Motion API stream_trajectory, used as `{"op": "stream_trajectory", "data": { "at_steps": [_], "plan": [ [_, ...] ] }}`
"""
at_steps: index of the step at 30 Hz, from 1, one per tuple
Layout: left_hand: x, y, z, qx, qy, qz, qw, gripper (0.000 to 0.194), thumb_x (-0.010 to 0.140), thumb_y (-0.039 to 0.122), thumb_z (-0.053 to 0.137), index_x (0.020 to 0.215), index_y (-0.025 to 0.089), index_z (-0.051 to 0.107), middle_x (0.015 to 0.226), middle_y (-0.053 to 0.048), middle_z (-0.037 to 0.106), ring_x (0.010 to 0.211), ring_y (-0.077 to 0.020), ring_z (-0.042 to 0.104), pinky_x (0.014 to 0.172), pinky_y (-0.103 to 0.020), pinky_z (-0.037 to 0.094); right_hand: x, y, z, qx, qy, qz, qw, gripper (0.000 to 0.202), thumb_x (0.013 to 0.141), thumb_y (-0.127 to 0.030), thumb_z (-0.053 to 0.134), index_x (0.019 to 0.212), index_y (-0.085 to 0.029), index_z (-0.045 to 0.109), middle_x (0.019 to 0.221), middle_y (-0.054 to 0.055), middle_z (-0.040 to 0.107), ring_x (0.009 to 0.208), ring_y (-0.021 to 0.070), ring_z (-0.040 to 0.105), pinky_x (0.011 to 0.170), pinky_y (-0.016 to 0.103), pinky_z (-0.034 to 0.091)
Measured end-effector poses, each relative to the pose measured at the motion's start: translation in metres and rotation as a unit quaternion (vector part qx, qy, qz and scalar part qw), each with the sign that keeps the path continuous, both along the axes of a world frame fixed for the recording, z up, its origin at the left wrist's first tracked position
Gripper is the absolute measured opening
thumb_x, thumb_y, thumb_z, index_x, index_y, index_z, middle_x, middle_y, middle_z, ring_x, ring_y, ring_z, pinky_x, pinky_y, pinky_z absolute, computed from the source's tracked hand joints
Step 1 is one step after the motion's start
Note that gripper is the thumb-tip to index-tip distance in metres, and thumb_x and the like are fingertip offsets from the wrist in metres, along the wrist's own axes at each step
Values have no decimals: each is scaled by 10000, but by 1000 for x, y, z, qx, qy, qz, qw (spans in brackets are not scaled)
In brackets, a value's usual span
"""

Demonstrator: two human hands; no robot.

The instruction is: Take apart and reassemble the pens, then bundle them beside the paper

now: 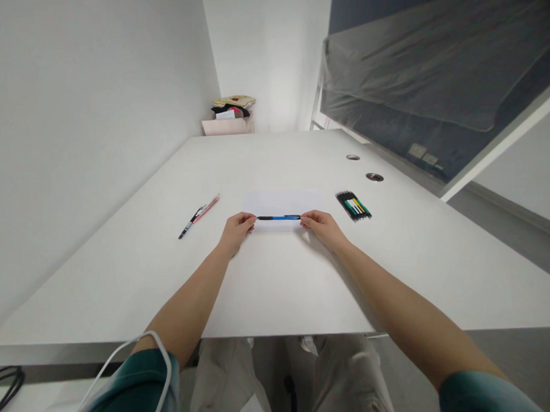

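A blue pen with a black grip (pixel 280 218) lies level between my two hands, above a sheet of white paper (pixel 281 199). Its black tip end is pinched in the fingers of my left hand (pixel 237 231). The opposite end, near the clip, sits in the closed fingers of my right hand (pixel 322 226). Left of my left hand, a black-and-white pen (pixel 191 222) and a pinkish pen or pencil (pixel 206 209) rest side by side on the table. To the right of my right hand is a dark pack of pens (pixel 353 205) with a coloured label.
The white table (pixel 279 291) runs back along a wall on the left. Two round cable holes (pixel 374 177) are at its right side. A pink box (pixel 227 125) with items stands past the far edge. A white cable (pixel 160 350) loops over my left arm.
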State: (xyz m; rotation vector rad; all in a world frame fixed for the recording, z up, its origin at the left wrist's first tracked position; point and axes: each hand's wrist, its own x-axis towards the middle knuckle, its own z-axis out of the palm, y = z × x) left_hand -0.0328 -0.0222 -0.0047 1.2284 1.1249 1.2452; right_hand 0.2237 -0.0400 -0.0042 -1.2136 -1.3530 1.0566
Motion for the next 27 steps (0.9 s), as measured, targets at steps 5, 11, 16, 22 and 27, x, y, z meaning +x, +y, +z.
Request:
{"op": "stream_trajectory", "data": {
  "at_steps": [5, 11, 16, 22, 27],
  "plan": [
    [1, -1, 1, 0, 3, 0, 1000, 298, 614, 385, 763, 773, 144, 686, 672, -8, 610, 629, -117, 537, 639, -267, 422, 0, 0, -1, 6, -1, 0, 1000, 328, 650, -504, 702, 742, -196, 642, 690, 36, 642, 665, 162, 549, 690, 323, 443],
    [1, -1, 1, 7, 8, 2, 1000, 298, 617, 395, 760, 761, 147, 680, 654, -8, 608, 620, -118, 535, 629, -264, 426, 0, 0, 0, 10, -8, 5, 1000, 346, 660, -534, 689, 742, -204, 625, 678, 30, 629, 664, 163, 542, 683, 320, 440],
    [1, 0, 1, 9, 11, 2, 1000, 306, 612, 408, 761, 746, 147, 672, 647, -8, 608, 620, -122, 537, 628, -264, 431, -1, -1, 0, 4, -10, -4, 1000, 345, 666, -531, 693, 730, -198, 627, 674, 32, 637, 654, 158, 538, 670, 313, 436],
    [1, 0, 0, 9, 14, 5, 1000, 266, 633, 389, 737, 732, 152, 667, 642, -7, 603, 619, -120, 530, 632, -266, 419, 0, -2, 1, 11, -17, 4, 1000, 326, 689, -517, 687, 715, -198, 627, 665, 29, 643, 644, 154, 537, 663, 306, 444],
    [1, 1, -1, 11, 20, -1, 1000, 266, 646, 389, 732, 741, 149, 667, 650, -8, 604, 624, -120, 532, 645, -271, 425, 0, -1, 0, 9, -21, 3, 1000, 346, 688, -536, 672, 723, -195, 623, 662, 26, 634, 641, 152, 533, 649, 298, 431]
  ]
}}
